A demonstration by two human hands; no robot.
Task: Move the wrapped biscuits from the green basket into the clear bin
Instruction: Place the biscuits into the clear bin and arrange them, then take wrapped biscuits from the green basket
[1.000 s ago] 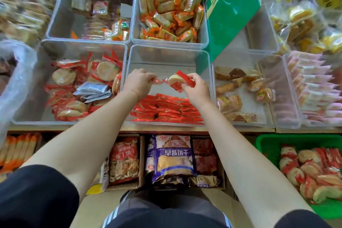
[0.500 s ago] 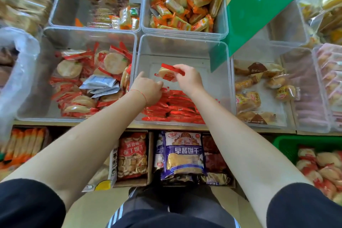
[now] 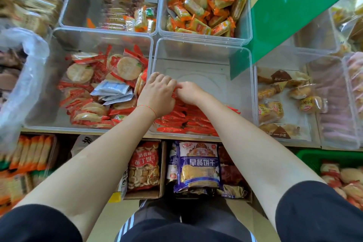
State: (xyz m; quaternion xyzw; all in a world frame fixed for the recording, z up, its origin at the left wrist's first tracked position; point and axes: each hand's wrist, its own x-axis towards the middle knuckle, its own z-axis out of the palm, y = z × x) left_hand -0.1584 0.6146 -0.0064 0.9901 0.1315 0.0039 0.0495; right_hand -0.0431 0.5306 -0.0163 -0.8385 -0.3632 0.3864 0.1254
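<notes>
Both hands [image 3: 172, 94] have lowered onto glossy red wrapped biscuits [image 3: 188, 120].

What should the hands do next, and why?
Probably let go and draw back toward the green basket. Both hands, left and right, are low in the clear bin at the row of red biscuits, and the basket holds more.

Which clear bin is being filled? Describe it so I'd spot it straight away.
Find the big green sign leaning at the upper right. The bin sits at its lower left corner, in the front row. Unlike its fuller neighbours, its far half is bare, red-wrapped biscuits line only its near edge, and both hands reach into it.
</notes>
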